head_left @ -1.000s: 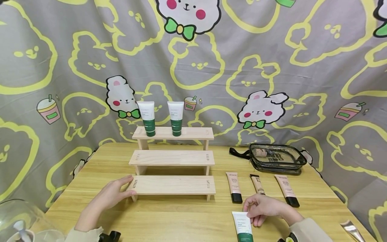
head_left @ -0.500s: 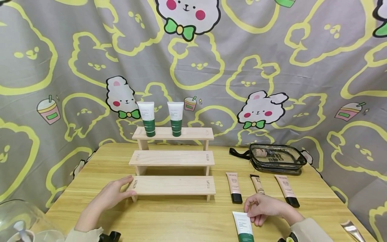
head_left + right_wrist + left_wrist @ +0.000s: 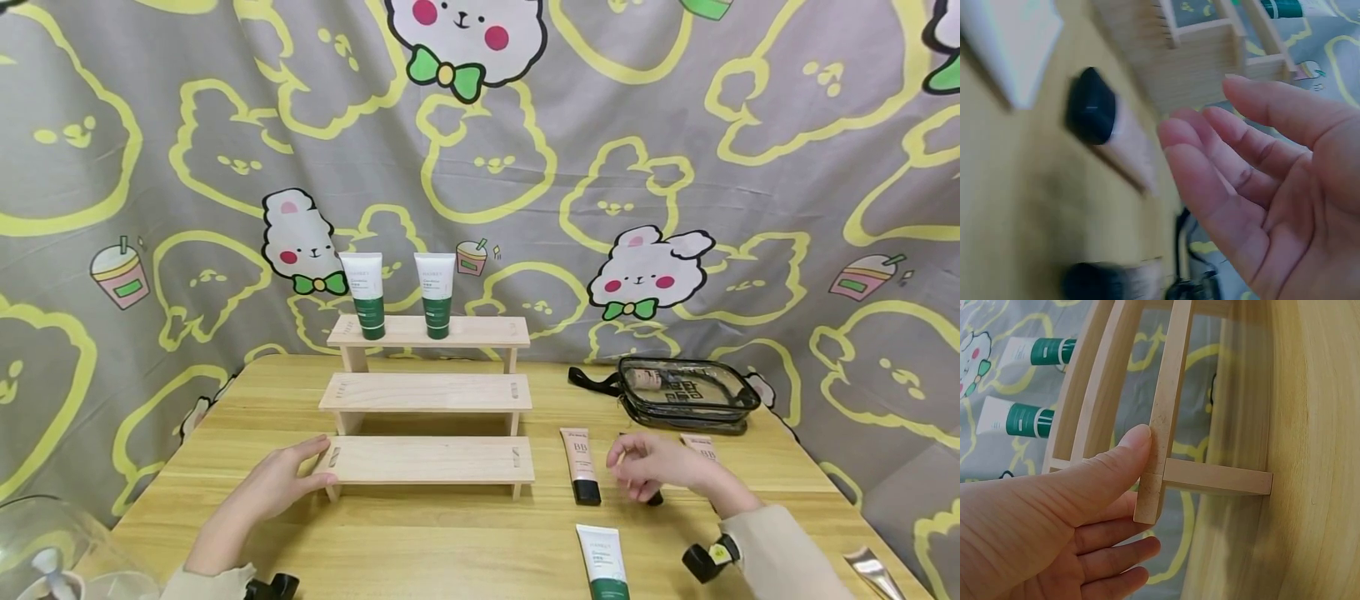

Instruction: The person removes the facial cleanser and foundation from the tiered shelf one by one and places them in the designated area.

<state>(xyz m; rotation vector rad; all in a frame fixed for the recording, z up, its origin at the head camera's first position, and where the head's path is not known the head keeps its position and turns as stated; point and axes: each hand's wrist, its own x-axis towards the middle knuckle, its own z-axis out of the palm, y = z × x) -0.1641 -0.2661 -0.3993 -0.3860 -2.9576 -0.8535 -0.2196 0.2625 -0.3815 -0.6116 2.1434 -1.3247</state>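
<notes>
My left hand (image 3: pixel 273 483) pinches the left end of the bottom board of a three-tier wooden display stand (image 3: pixel 435 460), thumb on its edge in the left wrist view (image 3: pixel 1147 450). Two white-and-green squeeze tubes, a left one (image 3: pixel 365 296) and a right one (image 3: pixel 437 296), stand cap-down on the top tier. A third white-and-green tube (image 3: pixel 602 560) lies on the table at the front. My right hand (image 3: pixel 660 467), loosely curled with nothing in it, is over the small black-capped tube (image 3: pixel 654 498), mostly hiding it. Left of that hand lies a pink BB cream tube (image 3: pixel 579 462).
Another pink BB cream tube (image 3: pixel 699 446) lies to the right, partly behind the right hand. A clear zip pouch (image 3: pixel 686 396) with black trim sits at the back right. A shiny tube (image 3: pixel 873 571) lies at the right edge, a transparent dome (image 3: pixel 67 533) at front left.
My right hand has let go of the white-and-green tube at the front and moved up and away over the small tubes. The left hand has stayed on the stand.
</notes>
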